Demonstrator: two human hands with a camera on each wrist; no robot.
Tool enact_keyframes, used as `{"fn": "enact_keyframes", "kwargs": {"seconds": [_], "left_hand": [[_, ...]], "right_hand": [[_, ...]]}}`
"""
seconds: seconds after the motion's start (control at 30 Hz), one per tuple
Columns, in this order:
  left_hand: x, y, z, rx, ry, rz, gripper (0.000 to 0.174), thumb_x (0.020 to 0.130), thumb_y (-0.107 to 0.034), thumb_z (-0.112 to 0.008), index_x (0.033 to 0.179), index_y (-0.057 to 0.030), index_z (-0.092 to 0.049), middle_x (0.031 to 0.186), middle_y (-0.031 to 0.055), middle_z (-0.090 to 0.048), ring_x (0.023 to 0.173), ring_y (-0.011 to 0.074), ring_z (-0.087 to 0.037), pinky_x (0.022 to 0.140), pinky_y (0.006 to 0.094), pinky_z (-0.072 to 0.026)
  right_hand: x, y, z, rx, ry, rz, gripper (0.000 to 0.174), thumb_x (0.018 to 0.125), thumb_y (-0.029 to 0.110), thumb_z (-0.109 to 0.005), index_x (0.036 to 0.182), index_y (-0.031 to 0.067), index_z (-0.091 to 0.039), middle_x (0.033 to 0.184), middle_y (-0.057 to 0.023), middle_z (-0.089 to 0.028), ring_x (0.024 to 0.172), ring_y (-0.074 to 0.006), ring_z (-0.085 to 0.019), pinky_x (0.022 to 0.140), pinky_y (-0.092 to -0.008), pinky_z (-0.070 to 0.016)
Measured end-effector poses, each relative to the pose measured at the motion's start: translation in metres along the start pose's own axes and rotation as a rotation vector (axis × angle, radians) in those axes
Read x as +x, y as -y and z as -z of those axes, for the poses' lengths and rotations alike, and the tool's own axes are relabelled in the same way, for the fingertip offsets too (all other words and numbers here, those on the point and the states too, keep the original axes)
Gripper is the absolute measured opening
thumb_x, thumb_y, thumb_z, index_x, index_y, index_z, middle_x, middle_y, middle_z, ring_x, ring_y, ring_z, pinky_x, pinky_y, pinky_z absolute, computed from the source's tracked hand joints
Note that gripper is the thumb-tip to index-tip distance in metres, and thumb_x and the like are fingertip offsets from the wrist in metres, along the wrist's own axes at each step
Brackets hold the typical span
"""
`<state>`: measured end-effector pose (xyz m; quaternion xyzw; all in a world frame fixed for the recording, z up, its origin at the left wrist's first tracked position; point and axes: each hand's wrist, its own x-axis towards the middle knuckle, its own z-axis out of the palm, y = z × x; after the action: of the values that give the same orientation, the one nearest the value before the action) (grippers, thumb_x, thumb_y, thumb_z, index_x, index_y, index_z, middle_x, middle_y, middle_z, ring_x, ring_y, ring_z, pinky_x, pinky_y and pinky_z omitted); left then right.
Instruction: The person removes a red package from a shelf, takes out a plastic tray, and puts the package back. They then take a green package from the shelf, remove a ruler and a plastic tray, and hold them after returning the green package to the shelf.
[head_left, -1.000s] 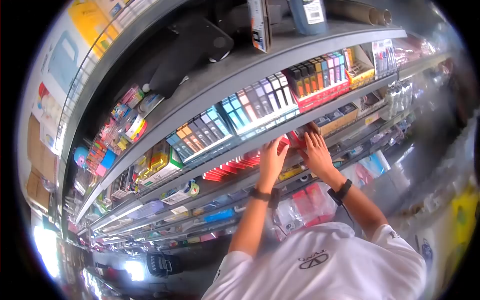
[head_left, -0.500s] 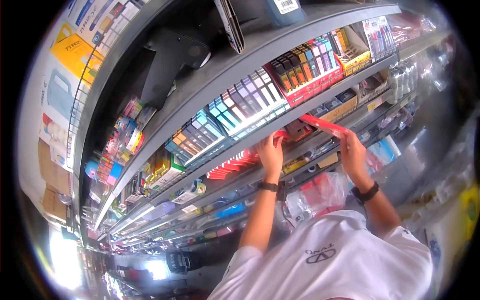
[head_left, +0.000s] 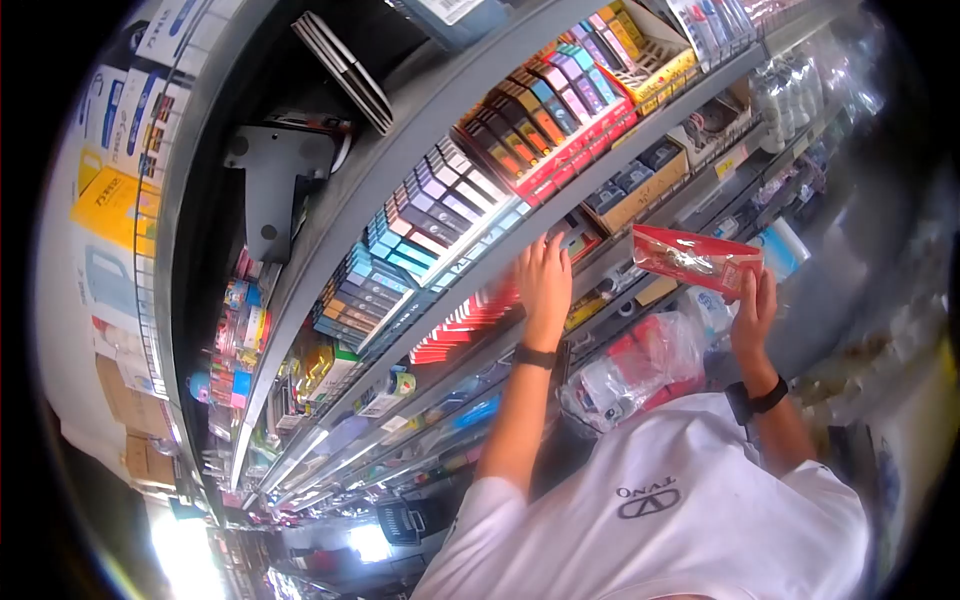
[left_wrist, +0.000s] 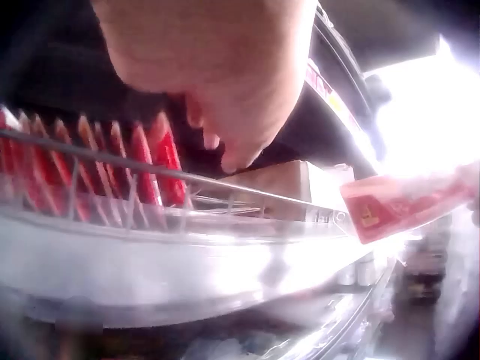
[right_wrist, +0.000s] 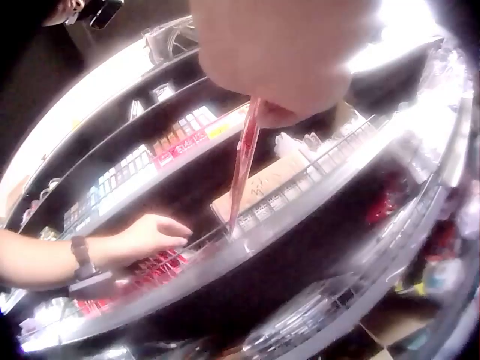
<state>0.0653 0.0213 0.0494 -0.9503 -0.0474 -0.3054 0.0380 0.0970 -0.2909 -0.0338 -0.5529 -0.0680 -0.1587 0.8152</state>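
Pinched at one end by the right hand (head_left: 755,305), a flat red packet (head_left: 692,258) with a clear front is held out over the shelf edge. From the right wrist view the same packet (right_wrist: 244,169) appears edge-on below the hand (right_wrist: 281,56). The left hand (head_left: 545,285) reaches to the shelf at the end of a row of red packets (head_left: 462,325), its fingers extended and loosely bent. In the left wrist view that hand (left_wrist: 217,82) hangs above the wire rail, beside the upright red packets (left_wrist: 157,169), with nothing visible in its fingers.
Small boxes (head_left: 440,205) fill the shelf above, next to a red display box (head_left: 580,150). A brown carton (head_left: 640,188) stands right of the left hand. Clear plastic bags (head_left: 640,370) hang lower down. A wire rail (left_wrist: 247,196) runs along the shelf front.
The right hand has drawn the red packet off the shelf, moved it right and turned its front into view. The left hand stays by the row; the head view has tilted.
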Motion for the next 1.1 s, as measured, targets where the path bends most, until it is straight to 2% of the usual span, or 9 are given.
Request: {"fn": "enact_keyframes", "kwargs": {"seconds": [0.1,0.23,0.27,0.4,0.5,0.6,0.73,0.83,1.1], "left_hand": [[0.011,-0.003,-0.013,-0.027,0.136,0.049,0.032,0.089,-0.023,-0.071,0.116,-0.0059,-0.067,0.131,0.0120,-0.063,0.123,0.0304,-0.056,0.108,0.0424,-0.0419],[0.020,0.008,-0.023,0.072,0.255,0.087,0.029,0.095,-0.027,-0.063,0.118,-0.0095,-0.066,0.104,0.0163,-0.073,0.093,0.0354,-0.070,0.080,0.0474,-0.0560],[0.019,0.013,-0.026,0.078,0.243,0.087,0.029,0.099,-0.029,-0.056,0.122,-0.0111,-0.062,0.088,0.0192,-0.073,0.077,0.0397,-0.070,0.065,0.0521,-0.0558],[0.015,0.019,-0.027,0.053,0.279,0.339,0.033,0.100,-0.026,-0.052,0.127,-0.0084,-0.053,0.084,0.0242,-0.070,0.075,0.0455,-0.067,0.066,0.0588,-0.0525],[0.009,0.026,-0.025,-0.122,0.095,0.334,0.031,0.098,-0.024,-0.052,0.123,-0.0055,-0.053,0.085,0.0258,-0.070,0.076,0.0470,-0.066,0.066,0.0589,-0.0514],[0.008,0.030,-0.024,-0.198,0.127,0.349,0.034,0.097,-0.022,-0.053,0.126,-0.0046,-0.049,0.088,0.0260,-0.070,0.078,0.0478,-0.066,0.069,0.0591,-0.0507],[0.001,0.021,-0.019,-0.123,0.125,0.345,0.044,0.097,-0.022,-0.054,0.137,-0.0063,-0.043,0.092,0.0253,-0.071,0.082,0.0466,-0.067,0.072,0.0585,-0.0515],[0.002,0.014,-0.013,-0.037,0.128,0.373,0.047,0.097,-0.023,-0.055,0.141,-0.0103,-0.045,0.095,0.0243,-0.071,0.084,0.0465,-0.067,0.073,0.0578,-0.0523],[-0.001,0.011,-0.005,-0.087,0.141,0.235,0.036,0.091,-0.031,-0.068,0.124,-0.0187,-0.066,0.102,0.0196,-0.072,0.093,0.0415,-0.068,0.079,0.0502,-0.0541]], "right_hand": [[-0.005,-0.003,0.010,0.016,0.007,0.003,0.016,0.107,0.016,-0.049,0.111,0.0033,-0.058,0.089,0.0013,-0.057,0.068,-0.0035,-0.051,0.057,-0.0204,-0.0423],[-0.008,-0.001,0.015,-0.034,-0.028,0.007,0.017,0.107,0.016,-0.049,0.113,0.0033,-0.059,0.092,0.0005,-0.059,0.069,-0.0038,-0.052,0.057,-0.0197,-0.0423],[-0.009,0.000,0.017,-0.051,-0.034,0.009,0.018,0.107,0.016,-0.049,0.114,0.0031,-0.059,0.092,0.0004,-0.059,0.070,-0.0040,-0.053,0.058,-0.0196,-0.0425],[-0.013,0.002,0.025,-0.030,-0.045,-0.024,0.018,0.106,0.016,-0.050,0.116,0.0029,-0.059,0.093,0.0009,-0.059,0.073,-0.0046,-0.053,0.058,-0.0199,-0.0432],[-0.017,-0.001,0.033,-0.055,-0.044,-0.023,0.018,0.106,0.016,-0.051,0.115,0.0031,-0.059,0.093,0.0014,-0.058,0.074,-0.0044,-0.052,0.059,-0.0205,-0.0432],[-0.016,-0.006,0.036,-0.112,-0.053,0.053,0.017,0.106,0.016,-0.051,0.114,0.0035,-0.059,0.092,0.0016,-0.058,0.073,-0.0039,-0.051,0.058,-0.0210,-0.0426],[-0.021,0.001,0.037,-0.127,-0.054,-0.046,0.016,0.106,0.015,-0.051,0.111,0.0029,-0.060,0.092,0.0022,-0.058,0.071,-0.0035,-0.051,0.059,-0.0205,-0.0424],[-0.020,0.003,0.032,-0.089,-0.040,-0.058,0.016,0.106,0.014,-0.051,0.110,0.0022,-0.060,0.091,0.0018,-0.059,0.071,-0.0035,-0.051,0.059,-0.0203,-0.0430],[-0.023,0.000,0.030,-0.107,0.001,-0.069,0.017,0.106,0.014,-0.051,0.112,0.0014,-0.061,0.091,0.0016,-0.060,0.069,-0.0027,-0.052,0.058,-0.0202,-0.0442]]}}
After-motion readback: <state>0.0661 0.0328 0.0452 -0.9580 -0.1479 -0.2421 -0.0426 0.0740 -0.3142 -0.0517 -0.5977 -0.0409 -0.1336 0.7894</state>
